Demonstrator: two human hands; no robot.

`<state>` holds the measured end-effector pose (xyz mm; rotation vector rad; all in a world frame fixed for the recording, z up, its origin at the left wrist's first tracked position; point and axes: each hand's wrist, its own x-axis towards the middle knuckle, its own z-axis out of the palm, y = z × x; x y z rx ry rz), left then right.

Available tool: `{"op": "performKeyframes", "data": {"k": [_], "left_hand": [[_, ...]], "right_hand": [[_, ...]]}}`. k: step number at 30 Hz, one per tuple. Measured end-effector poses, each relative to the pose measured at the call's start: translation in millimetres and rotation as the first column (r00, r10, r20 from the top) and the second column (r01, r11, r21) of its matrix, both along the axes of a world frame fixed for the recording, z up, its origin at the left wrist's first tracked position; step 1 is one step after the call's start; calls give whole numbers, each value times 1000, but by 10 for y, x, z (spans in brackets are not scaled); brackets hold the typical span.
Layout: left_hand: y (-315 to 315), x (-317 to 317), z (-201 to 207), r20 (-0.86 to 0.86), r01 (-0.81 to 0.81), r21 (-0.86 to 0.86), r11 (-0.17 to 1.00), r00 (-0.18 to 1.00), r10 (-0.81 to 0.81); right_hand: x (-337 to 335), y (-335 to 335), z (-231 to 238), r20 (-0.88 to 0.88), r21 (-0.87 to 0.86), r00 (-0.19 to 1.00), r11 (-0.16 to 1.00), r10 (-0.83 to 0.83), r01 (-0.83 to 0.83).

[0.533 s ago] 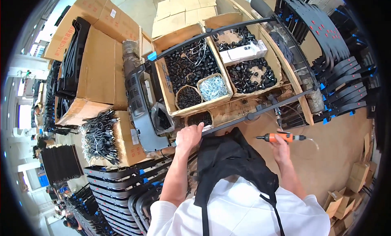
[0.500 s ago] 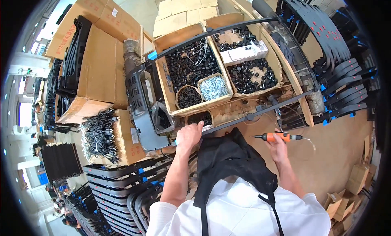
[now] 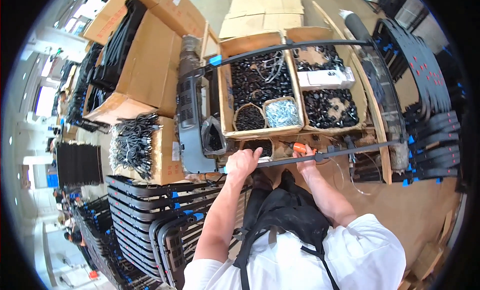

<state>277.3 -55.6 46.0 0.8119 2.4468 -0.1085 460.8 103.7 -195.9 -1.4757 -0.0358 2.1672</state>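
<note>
My left hand (image 3: pixel 243 162) is closed round the near rail of a long black metal frame (image 3: pixel 280 162), close to its left end. Its thumb lies beside a small box of dark screws (image 3: pixel 261 148); the undersides of the fingers are hidden. In my right hand (image 3: pixel 306 162) is an orange electric screwdriver (image 3: pixel 300 148), its dark tip pointing left, just beyond the near rail. A cable trails from it to the right. A grey-black plastic housing (image 3: pixel 190 135) sits at the frame's left end.
Inside the frame, cardboard boxes hold black knob-like parts (image 3: pixel 255 82), silver screws (image 3: pixel 281 113) and a white box (image 3: pixel 327 79). Bundled cables (image 3: pixel 136 145) top a carton at left. Stacked black frames (image 3: pixel 135 215) stand near left, more at right (image 3: pixel 432 132). A wooden strip (image 3: pixel 372 110) crosses the right side.
My right hand has brought the screwdriver forward and left, from open space beside the apron to just over the near rail. My left hand keeps its place on the rail. The view has shifted.
</note>
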Motion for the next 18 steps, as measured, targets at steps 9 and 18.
{"op": "performKeyframes", "data": {"k": [9,18], "left_hand": [[-114,-33,234,103,-163,81,983,983,155],[-308,18,27,29,-189,295,936,982,189]], "right_hand": [[444,-137,1606,88,294,23,-4,996,-956],[-1218,1187,3046,811,477,29,-630,585,-613]]}}
